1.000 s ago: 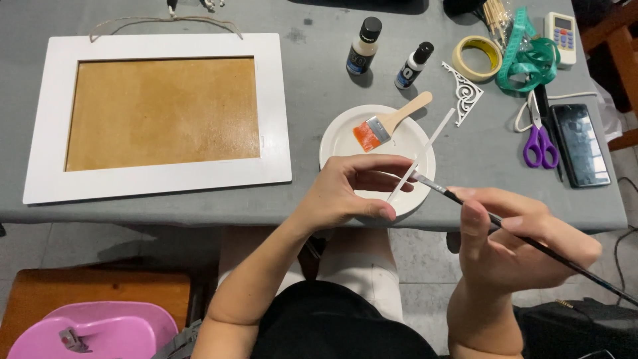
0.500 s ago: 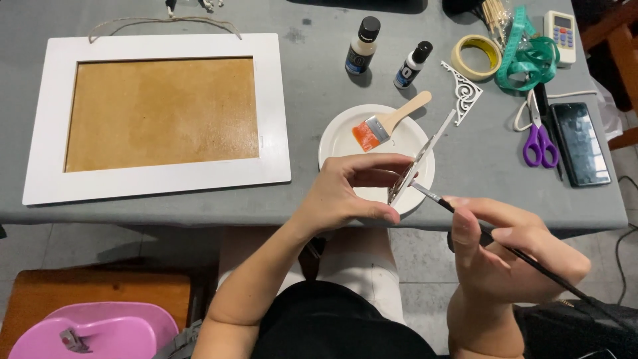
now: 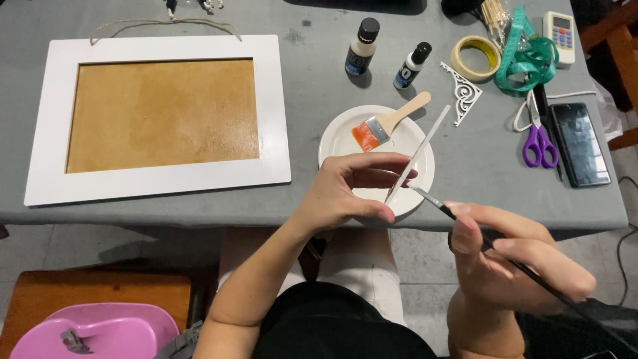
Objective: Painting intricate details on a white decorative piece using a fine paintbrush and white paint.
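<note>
Left hand (image 3: 345, 193) pinches a thin white strip (image 3: 417, 155) over the white plate (image 3: 339, 136); right hand (image 3: 512, 266), just beside it, grips a slim dark brush (image 3: 465, 219), its tip touching the strip.

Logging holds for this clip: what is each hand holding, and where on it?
Left hand pinches a thin white strip at its near end. Right hand holds a fine paintbrush mid-handle.

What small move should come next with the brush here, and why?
Probably draw the thin brush along the white strip: the right hand has its tip touching the strip's lower end, which the left hand pinches over the white plate.
</note>
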